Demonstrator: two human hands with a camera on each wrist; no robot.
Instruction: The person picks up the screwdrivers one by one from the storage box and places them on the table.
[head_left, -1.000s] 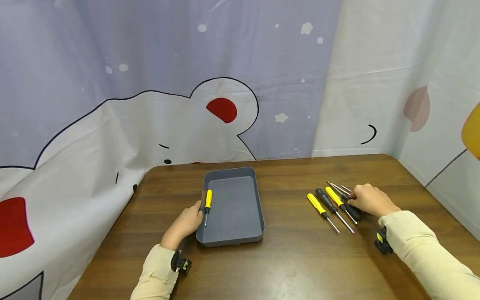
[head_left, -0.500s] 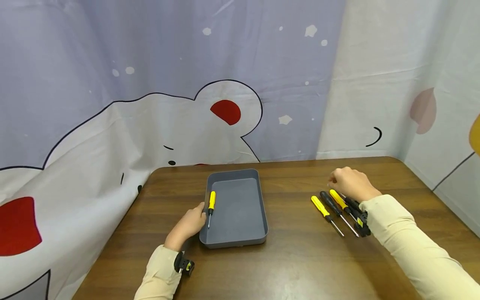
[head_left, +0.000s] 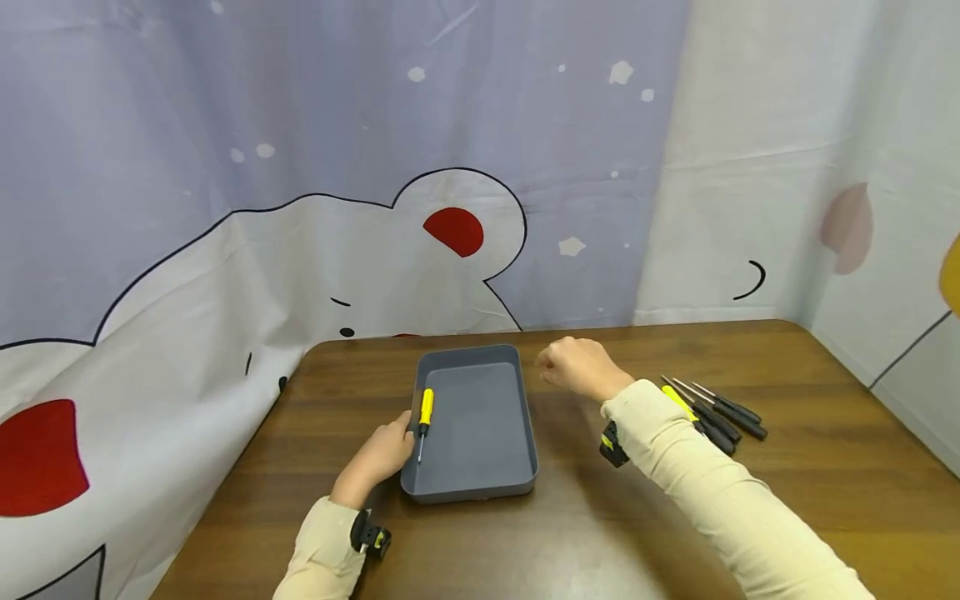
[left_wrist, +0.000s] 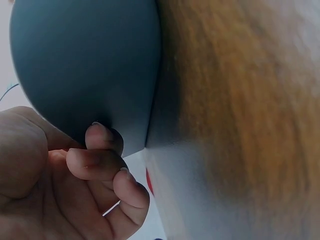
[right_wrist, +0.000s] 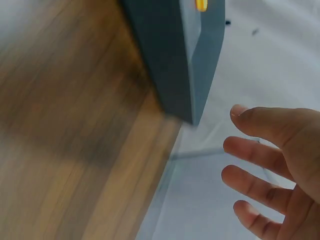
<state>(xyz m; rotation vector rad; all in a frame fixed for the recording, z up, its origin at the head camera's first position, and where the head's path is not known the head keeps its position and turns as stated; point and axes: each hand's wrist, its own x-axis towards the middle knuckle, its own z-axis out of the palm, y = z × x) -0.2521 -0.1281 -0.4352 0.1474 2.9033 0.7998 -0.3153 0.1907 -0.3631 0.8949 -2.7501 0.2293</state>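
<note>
My left hand [head_left: 384, 452] grips the left wall of a grey tray [head_left: 472, 493]; in the left wrist view its curled fingers [left_wrist: 95, 165] press the outside of the wall. Inside the tray, along that left side, lies a screwdriver with a yellow handle [head_left: 427, 407] and a thin metal shaft. Above the table, just right of the tray's far corner, my right hand [head_left: 581, 365] is in the air. Its fingers [right_wrist: 255, 187] are spread apart with nothing between them in the right wrist view, near the tray wall [right_wrist: 170, 65].
Several screwdrivers lie side by side on the wooden table [head_left: 600, 533] at the right, including a yellow-handled screwdriver [head_left: 677, 400] and a black-handled screwdriver [head_left: 738, 410]. My right sleeve [head_left: 720, 492] covers part of the group. A printed curtain [head_left: 585, 167] hangs behind the table.
My right hand has risen off the screwdrivers at the right and moved left toward the tray. The left hand keeps its grip on the tray; the camera view has shifted slightly.
</note>
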